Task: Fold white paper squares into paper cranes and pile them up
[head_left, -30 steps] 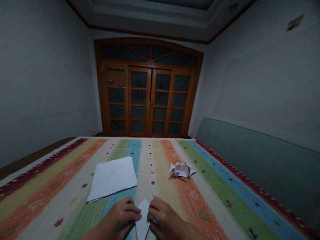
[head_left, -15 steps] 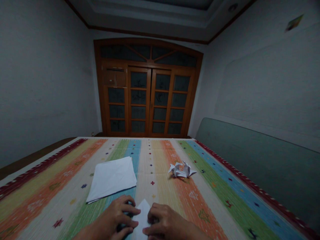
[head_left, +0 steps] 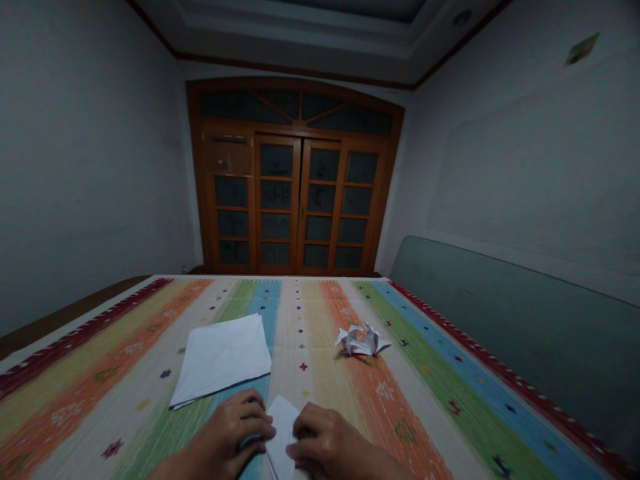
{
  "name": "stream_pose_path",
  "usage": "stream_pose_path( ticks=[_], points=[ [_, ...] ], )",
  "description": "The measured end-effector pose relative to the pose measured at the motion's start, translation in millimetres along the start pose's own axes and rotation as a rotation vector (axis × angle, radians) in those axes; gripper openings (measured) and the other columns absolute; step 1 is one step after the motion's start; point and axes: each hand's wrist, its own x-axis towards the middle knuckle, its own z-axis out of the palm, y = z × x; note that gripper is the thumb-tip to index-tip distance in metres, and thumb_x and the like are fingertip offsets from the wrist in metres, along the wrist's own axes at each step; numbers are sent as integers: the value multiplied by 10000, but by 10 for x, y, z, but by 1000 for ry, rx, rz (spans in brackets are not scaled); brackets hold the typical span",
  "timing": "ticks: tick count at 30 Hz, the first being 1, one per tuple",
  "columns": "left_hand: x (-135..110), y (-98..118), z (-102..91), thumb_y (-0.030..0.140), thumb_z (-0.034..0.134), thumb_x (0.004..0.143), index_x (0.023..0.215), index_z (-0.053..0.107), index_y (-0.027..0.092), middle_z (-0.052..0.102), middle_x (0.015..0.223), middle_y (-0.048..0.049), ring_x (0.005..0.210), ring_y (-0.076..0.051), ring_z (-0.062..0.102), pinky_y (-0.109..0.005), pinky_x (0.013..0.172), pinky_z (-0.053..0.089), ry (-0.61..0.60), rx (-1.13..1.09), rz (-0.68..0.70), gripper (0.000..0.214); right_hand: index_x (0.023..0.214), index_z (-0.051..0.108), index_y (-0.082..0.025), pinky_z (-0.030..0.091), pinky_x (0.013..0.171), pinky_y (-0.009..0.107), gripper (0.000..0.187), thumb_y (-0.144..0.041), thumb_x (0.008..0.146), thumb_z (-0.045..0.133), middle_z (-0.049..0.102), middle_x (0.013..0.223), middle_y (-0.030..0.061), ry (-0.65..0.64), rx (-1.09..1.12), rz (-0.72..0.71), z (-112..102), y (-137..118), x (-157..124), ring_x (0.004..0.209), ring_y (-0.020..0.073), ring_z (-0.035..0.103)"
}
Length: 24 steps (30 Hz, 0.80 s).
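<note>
At the bottom edge, a small folded white paper piece (head_left: pixel 281 430) lies on the striped cloth (head_left: pixel 425 400). My left hand (head_left: pixel 231 437) rests on its left side with fingers curled and pressed down. My right hand (head_left: pixel 325 443) presses its right side, fingers curled over the paper. Both hands touch the same piece, and its lower part is cut off by the frame.
A stack of white paper sheets (head_left: pixel 223 359) lies just beyond my left hand. Finished folded paper figures (head_left: pixel 361 341) sit farther right on the cloth. A green padded board (head_left: pixel 500 320) runs along the right side. Wooden glazed doors (head_left: pixel 293 200) stand at the far end.
Both hands have slid slightly towards me on the paper piece and its tip now leans left; the view shifted a little.
</note>
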Motion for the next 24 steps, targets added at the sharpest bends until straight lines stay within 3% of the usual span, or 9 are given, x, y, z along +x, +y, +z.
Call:
stream_pose_path(
  ticks=[6,12,15,24],
  points=[
    [-21,-74,106,148,653,954,1035,748,250,680,915,-64,875,-243,624,-307,736,464,20,156,-45,161,1085,755,-227,556,854,369,325,-67,829,634,737,1107,129,92,8,164,-61,-65,90,1002,268,670],
    [6,-66,192,177,698,951,976,741,246,655,875,-38,836,-222,615,-272,705,429,68,182,-92,85,1051,745,-211,545,868,371,254,-115,830,663,736,1079,115,103,62,119,-104,-96,107,1006,261,660],
    [17,-81,209,178,727,930,982,756,248,652,887,-28,836,-210,626,-259,710,438,69,115,-134,92,999,739,-203,538,842,358,154,-156,855,714,742,1008,99,111,61,111,-47,-58,96,957,251,658],
    [41,-161,148,138,743,872,979,792,258,709,949,-24,911,-218,661,-289,818,481,79,-152,-249,168,885,720,-189,522,788,330,107,-96,870,669,741,948,93,230,81,151,63,26,56,898,231,655]
  ],
)
